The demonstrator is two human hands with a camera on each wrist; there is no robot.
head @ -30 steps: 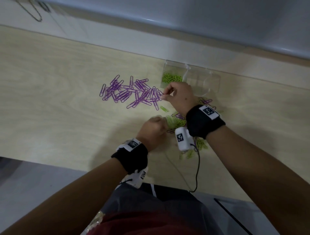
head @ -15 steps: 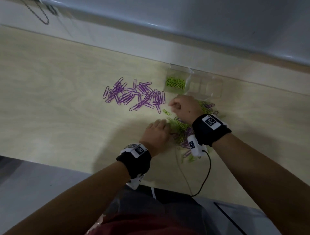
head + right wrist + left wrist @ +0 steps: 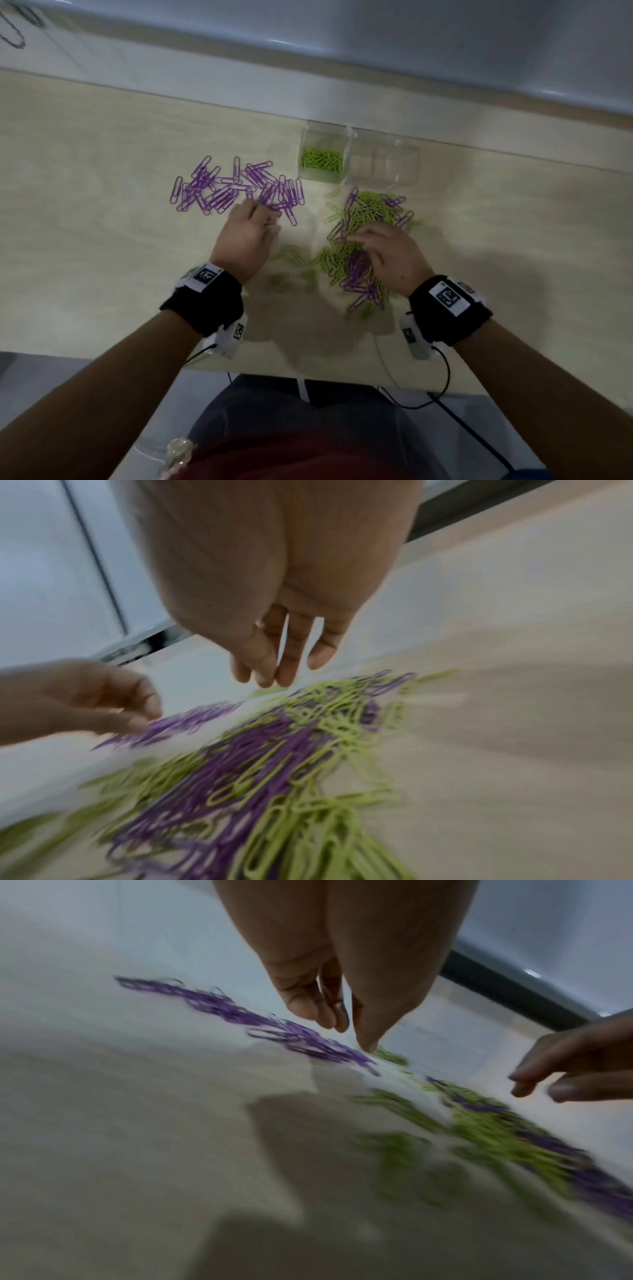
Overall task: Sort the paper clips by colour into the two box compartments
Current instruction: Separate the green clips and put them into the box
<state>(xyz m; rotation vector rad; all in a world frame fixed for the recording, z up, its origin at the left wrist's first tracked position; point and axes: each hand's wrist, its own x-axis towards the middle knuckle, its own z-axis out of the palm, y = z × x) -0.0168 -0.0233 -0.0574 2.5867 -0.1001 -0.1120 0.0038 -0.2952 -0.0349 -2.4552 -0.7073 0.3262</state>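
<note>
Worktop point(image 3: 102, 240), pale wood grain. Clear box point(image 3: 358, 161) with 2 compartments sits near the far edge. Its left compartment point(image 3: 322, 159) holds green clips only; its right compartment point(image 3: 383, 162) looks bare, though glare makes that hard to confirm.

Purple clips point(image 3: 236, 188) lie spread in a loose group left of the box, on the worktop, not in it. Mixed pile point(image 3: 356, 246) of green and purple clips lies in front of the box; a few stray green clips point(image 3: 291, 255) sit blurred to its left.

Left hand point(image 3: 246, 236) is at the near edge of the purple group, fingers curled down toward the clips. Whether it pinches 1 cannot be told; the wrist view is smeared by motion. Right hand point(image 3: 387, 253) hovers over the mixed pile, fingers relaxed and slightly spread, holding nothing visible.

Judgement: sorting is partway; no purple is boxed yet.

Risks:
- Clips in the pile look interlocked; lifting 1 may drag a chain of the other colour along.
- A hurried sweep may push green strays into the purple group.
- The light clear box may slide or tip if knocked.
</note>
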